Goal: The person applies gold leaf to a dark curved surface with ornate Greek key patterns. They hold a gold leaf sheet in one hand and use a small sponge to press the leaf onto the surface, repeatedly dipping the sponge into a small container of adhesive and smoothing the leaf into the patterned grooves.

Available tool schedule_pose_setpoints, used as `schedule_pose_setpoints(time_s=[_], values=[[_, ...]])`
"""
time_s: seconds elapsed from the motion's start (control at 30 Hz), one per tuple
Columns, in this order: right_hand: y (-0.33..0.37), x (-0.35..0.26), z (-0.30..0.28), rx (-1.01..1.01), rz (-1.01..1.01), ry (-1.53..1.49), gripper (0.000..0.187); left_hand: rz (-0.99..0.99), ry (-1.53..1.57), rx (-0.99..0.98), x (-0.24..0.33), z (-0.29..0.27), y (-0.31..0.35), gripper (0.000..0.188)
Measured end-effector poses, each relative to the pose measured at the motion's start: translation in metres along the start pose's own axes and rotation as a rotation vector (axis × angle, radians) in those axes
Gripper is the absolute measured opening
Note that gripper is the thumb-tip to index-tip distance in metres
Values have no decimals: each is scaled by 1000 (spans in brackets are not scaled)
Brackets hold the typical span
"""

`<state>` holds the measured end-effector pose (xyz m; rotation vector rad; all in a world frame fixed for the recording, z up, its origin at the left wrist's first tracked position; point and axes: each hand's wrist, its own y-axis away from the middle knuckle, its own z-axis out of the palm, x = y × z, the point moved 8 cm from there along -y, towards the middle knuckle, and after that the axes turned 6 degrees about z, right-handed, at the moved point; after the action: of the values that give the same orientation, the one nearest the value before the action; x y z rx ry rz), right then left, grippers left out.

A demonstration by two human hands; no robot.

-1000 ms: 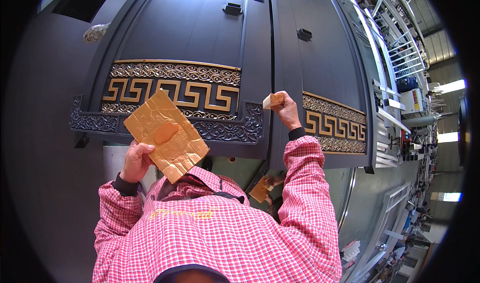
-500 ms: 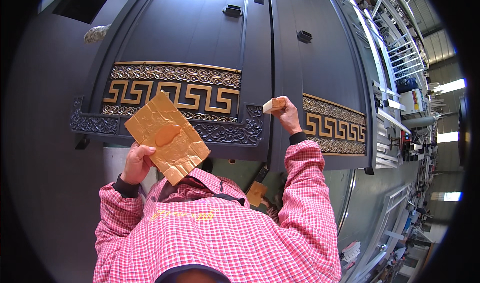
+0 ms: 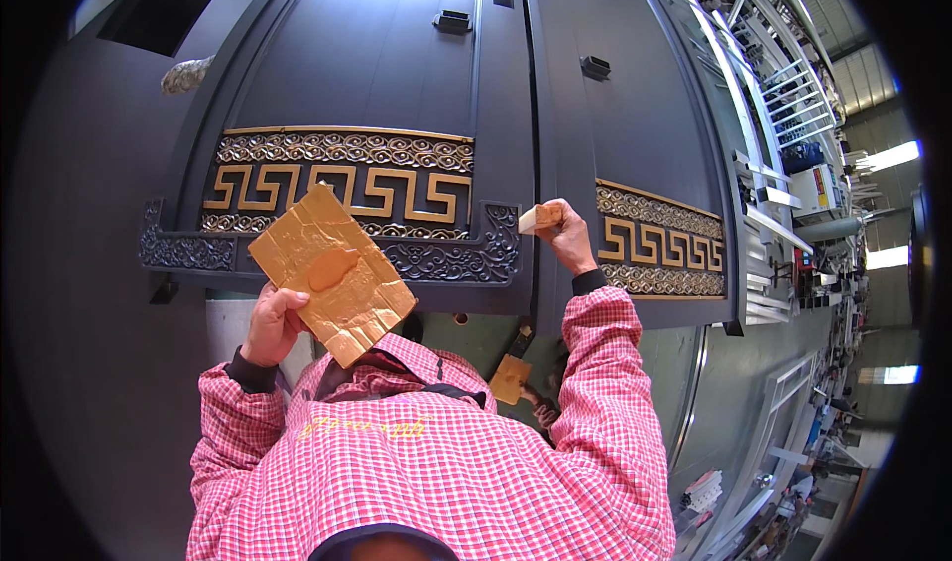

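My left hand point(image 3: 274, 325) grips the lower left edge of a gold-coated, creased piece of cardboard point(image 3: 365, 301), thumb on top. A wet-looking patch of gold-orange paint point(image 3: 332, 268) lies on its middle. My right hand point(image 3: 567, 241) pinches a small pale sponge-like block point(image 3: 536, 220), whose upper side is stained gold-brown. It is held over the seam between two dark grey door panels point(image 3: 397, 75), beside the corner of a dark scrollwork relief point(image 3: 493, 249). Gold key-pattern bands point(image 3: 432, 198) run across both panels; the cardboard hides part of the left band.
Another person's hand point(image 3: 535, 398) holds a smaller gold-coated card point(image 3: 511, 378) beyond my right sleeve. Dark handle-like fittings point(image 3: 453, 22) stick up from the panels. White metal bars point(image 3: 773, 226) and a railing-like frame point(image 3: 801, 105) lie to the right.
My right hand has shifted slightly left and down with the block, which is turned a little. The other person's card and hand show more fully. My left hand keeps its hold.
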<state>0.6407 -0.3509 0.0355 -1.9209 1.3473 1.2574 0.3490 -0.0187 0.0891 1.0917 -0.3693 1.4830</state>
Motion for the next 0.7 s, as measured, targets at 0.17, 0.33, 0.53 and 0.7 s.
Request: schedule_pose_setpoints(time_s=[0.17,0.33,0.53,0.7], values=[[12,-2,0,22,15,3,28,-4,-6,-20,1,-1,0,55],[25,1,-1,41,14,-11,28,-15,-20,-48,0,-6,-1,55],[43,7,0,70,36,-6,29,-29,-38,-72,2,-10,-1,56],[58,15,0,106,60,-19,29,-53,-58,-111,5,-11,-2,56]])
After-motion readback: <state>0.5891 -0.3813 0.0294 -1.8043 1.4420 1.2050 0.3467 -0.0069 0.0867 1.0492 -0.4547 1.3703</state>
